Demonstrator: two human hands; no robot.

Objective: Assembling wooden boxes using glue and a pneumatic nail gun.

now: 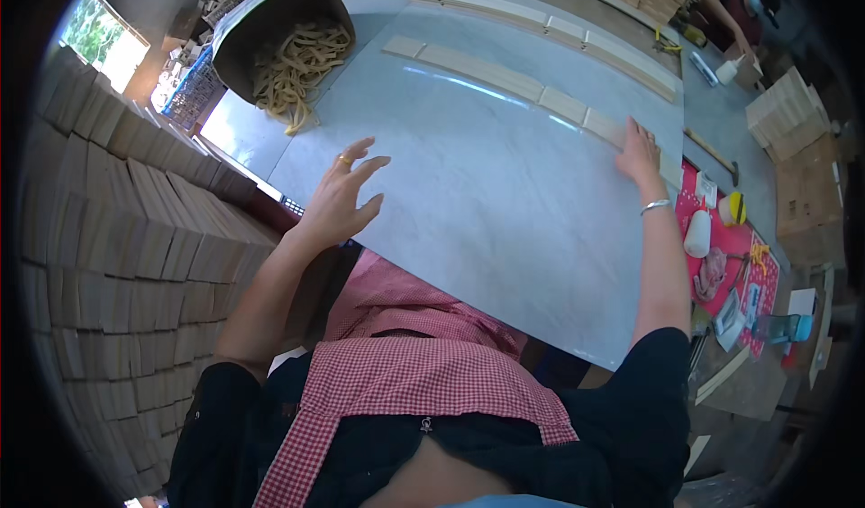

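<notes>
My left hand (341, 194) hovers by the left side of the grey-white tabletop (450, 183), its fingers spread and nothing in it. At the table's right side my right hand (639, 155) lies with fingers stretched out against the right end of a row of pale wooden strips (491, 73); part of that end is hidden under the hand. Farther back, a second row of similar wooden strips (514, 10) runs roughly parallel to the first. Narrow gaps or seams split both rows into pieces.
An open bag (236, 62) spills yellowish bands (302, 66) at the back left. Stacked wooden boards (117, 210) rise on my left. Right of the table are a hammer (714, 155), a white bottle (697, 234), yellow tape (732, 209) and a water bottle (782, 329). Another person (734, 12) works at far right.
</notes>
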